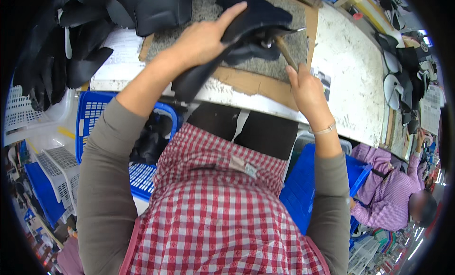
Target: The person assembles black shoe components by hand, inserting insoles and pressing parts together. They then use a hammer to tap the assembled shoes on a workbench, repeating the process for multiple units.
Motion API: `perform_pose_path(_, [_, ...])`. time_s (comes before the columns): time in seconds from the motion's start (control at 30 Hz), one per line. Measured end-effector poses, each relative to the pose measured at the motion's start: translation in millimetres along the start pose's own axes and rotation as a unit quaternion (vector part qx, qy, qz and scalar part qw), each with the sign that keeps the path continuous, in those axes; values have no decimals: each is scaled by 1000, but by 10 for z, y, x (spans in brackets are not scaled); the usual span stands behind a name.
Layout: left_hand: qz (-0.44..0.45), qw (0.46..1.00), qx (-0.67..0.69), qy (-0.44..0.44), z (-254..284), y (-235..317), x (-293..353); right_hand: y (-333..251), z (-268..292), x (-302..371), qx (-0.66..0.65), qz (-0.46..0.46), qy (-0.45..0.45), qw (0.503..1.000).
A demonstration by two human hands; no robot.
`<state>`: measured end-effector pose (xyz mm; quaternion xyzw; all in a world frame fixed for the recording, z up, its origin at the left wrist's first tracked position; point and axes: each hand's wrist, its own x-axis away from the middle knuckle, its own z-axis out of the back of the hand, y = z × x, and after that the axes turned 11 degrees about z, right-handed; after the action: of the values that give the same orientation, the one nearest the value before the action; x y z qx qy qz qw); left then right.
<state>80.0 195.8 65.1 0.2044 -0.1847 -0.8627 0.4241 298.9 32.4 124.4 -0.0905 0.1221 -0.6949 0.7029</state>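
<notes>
My right hand (308,88) is closed around the wooden handle of a hammer (287,54). Its metal head lies against a dark, folded shoe upper (258,21) and is partly hidden by it. With my left hand (201,40) I hold that black piece from the left, one finger stretched along its top; the other fingers are partly out of sight. A long flap of the piece hangs down past my wrist over the table's front edge. Beneath it lies a worn grey slab (175,50) edged with brown board.
Black leather pieces (151,9) are heaped at the far left of the white table (353,52). More cut pieces (393,85) lie along the right side. Blue baskets (85,118) stand below at left; a blue bin (303,180) is at right, near a co-worker (386,194).
</notes>
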Motion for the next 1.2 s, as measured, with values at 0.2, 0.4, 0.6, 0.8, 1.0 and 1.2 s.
perform_pose_path(0.2, [51,998,32,-9,-5,8,16,10,-257,142,-117,8,70,991])
perform_pose_path(0.4, [60,995,-84,-3,220,249,384,90,-437,257,-141,-13,-37,989])
perform_pose_path(0.6, [141,983,-101,52,1092,-123,2348,256,210,1083,-248,-32,14,968])
perform_pose_path(0.8, [230,918,-312,-77,1365,-705,2680,449,246,1060,-135,-77,133,979])
perform_pose_path(1.0, [-24,933,-342,105,453,-421,894,288,16,983,-60,4,180,982])
perform_pose_path(1.2, [12,880,-439,180,575,-602,47,455,-75,1179,-64,-145,116,981])
